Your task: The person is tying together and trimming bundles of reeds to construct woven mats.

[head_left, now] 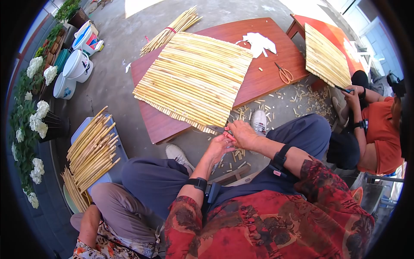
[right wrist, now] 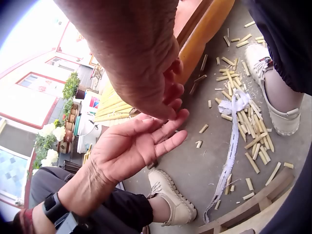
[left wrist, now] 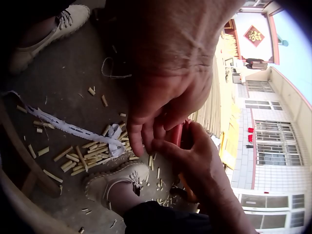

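A mat of pale sticks (head_left: 194, 80) lies across a low table (head_left: 276, 52), its near corner overhanging the edge. At that corner the right hand (head_left: 246, 135) grips a red-handled cutting tool (head_left: 230, 134), dark blades against the mat's edge. Just beside and below is the left hand (head_left: 215, 150); in the right wrist view this left hand (right wrist: 130, 151) has its palm up and fingers extended, near the curled fingers of the right hand (right wrist: 146, 83). In the left wrist view the red handle (left wrist: 178, 134) shows at the right hand (left wrist: 207, 163), partly hidden by the left hand (left wrist: 170, 73).
Orange-handled scissors (head_left: 284, 75) and white scraps (head_left: 258, 44) lie on the table. Cut stick pieces (right wrist: 251, 119) and a white strip (right wrist: 229, 168) litter the floor. Sticks fill a tray (head_left: 118, 140) at left, near a seated person; another person (head_left: 375, 125) works at right.
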Tool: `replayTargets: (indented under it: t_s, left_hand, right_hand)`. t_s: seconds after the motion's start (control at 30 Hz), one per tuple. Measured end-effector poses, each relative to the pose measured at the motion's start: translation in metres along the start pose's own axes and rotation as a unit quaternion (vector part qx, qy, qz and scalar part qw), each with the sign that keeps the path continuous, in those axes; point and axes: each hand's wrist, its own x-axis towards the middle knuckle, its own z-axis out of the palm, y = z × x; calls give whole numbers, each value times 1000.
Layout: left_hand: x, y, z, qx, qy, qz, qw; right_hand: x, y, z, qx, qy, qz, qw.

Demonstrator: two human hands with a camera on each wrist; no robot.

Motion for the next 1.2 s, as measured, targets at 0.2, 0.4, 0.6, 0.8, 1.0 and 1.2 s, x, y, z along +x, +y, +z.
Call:
replayTargets:
  t_s: [0.2, 0.4, 0.6, 0.8, 1.0, 1.2]
  left_hand:
    - [-12, 12, -20, 105, 64, -74, 990]
    - [-6, 26, -52, -22, 258, 21, 966]
    - [14, 30, -48, -36, 246, 35, 968]
    - [18, 34, -38, -96, 225, 61, 968]
    - [25, 27, -47, -136, 193, 76, 969]
    - [7, 49, -48, -186, 82, 59, 977]
  right_hand:
    - [1, -4, -3, -37, 34, -18, 999]
    - [1, 3, 4, -37, 94, -69, 992]
    - [0, -2, -6, -35, 77, -61, 995]
    - [-1, -2, -9, -35, 82, -84, 992]
    - [-7, -3, -12, -4, 102, -109, 989]
    - [-20, 10, -42, 11, 188, -22, 982]
